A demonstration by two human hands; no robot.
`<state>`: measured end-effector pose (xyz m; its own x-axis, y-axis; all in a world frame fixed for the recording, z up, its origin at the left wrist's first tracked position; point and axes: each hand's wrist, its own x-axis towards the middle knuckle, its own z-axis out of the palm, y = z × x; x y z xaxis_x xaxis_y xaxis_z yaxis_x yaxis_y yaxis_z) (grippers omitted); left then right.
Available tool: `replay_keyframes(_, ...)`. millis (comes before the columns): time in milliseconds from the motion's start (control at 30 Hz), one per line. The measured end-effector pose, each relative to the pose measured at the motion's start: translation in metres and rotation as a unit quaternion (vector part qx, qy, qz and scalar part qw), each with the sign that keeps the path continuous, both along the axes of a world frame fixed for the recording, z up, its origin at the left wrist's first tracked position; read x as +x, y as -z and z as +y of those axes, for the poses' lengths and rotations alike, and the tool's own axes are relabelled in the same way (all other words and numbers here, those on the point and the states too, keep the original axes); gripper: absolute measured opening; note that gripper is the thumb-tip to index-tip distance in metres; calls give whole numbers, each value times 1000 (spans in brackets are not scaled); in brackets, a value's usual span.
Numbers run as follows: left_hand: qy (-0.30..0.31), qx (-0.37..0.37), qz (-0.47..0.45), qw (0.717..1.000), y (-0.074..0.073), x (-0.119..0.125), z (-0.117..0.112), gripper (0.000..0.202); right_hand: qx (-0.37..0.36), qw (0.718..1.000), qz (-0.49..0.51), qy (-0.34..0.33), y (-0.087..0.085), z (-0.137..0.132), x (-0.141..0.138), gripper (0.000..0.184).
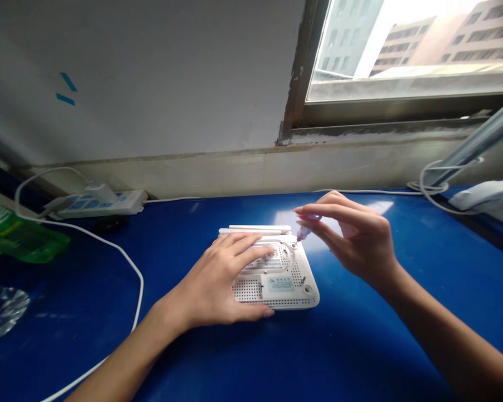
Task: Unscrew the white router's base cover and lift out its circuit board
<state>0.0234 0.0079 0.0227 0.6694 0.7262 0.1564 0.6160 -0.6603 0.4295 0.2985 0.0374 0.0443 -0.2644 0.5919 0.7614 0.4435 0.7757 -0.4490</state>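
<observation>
While the white cable [121, 254] curves up from the bottom edge, passing under the left forearm, the blue table [251, 357] lies bare just in front of the router [283, 303]. The router sits face down at the middle of the table, its vented, labelled underside up. The left hand [220, 273] lies spread over its left part, unclenched, thumb along the near edge and fingers across the label [272, 262], which they partly hide. A small dark piece [304, 278], perhaps a screw, stands by the near right corner hole [307, 289]. The right hand [356, 234] pinches a small screwdriver [304, 231] between thumb and fingers, hiding much of its handle; the tip points into the far right corner hole [294, 245], though whether it touches a screw is too small to tell. Two antennas [260, 229] lie along the far edge.

To the left are crumpled clear plastic [2, 312], a green bottle [29, 240] on its side and a dark object [109, 224], well apart from the router. Behind these, the power strip [128, 202] carries a plug [101, 193]. At far right, coiled cord [427, 185] wraps a slanting pole [471, 142] beside a white object [490, 198]. Beyond rise the wall [171, 84], with two blue strips [68, 82], and the window [347, 84], buildings [411, 44] outside.
</observation>
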Motion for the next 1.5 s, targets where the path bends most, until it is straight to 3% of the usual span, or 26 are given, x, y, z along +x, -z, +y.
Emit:
replay_keyframes(133, 2, 1, 0, 1000, 0, 1, 1, 89, 20, 999, -28, 24, 1, 0, -2, 24)
replay_keyframes(300, 5, 5, -8, 1000, 0, 1, 0, 88, -41, 996, -42, -63, 0, -1, -2, 49)
replay_keyframes(533, 4, 5, -4, 1000, 0, 1, 0, 88, 24, 999, -16, 27, 0, 0, -5, 22)
replay_keyframes(600, 4, 6, -3, 1000, 0, 1, 0, 87, 19, 999, -23, 22, 1, 0, -5, 27)
replay_keyframes(733, 6, 11, -7, 1000, 1, 1, 1, 87, -28, 997, -35, -57, 1, 0, -4, 50)
replay_keyframes(833, 5, 10, -7, 1000, 1, 1, 1, 87, -14, 998, -25, -55, 0, 0, -5, 43)
replay_keyframes(1000, -2, 7, -2, 1000, 1, 0, 0, 88, 23, 999, -15, 17, 2, 0, -7, 21)
replay_keyframes(1200, 5, 10, -5, 1000, 0, 1, 0, 87, -32, 998, -26, -48, 3, 2, -4, 47)
replay_keyframes(1400, -2, 9, 4, 1000, 0, 1, 0, 87, 23, 1000, -11, 16, 4, 3, 0, 26)
replay_keyframes(1500, -2, 11, 5, 1000, 0, 1, -1, 86, 22, 999, -26, 6, 4, 2, 0, 26)
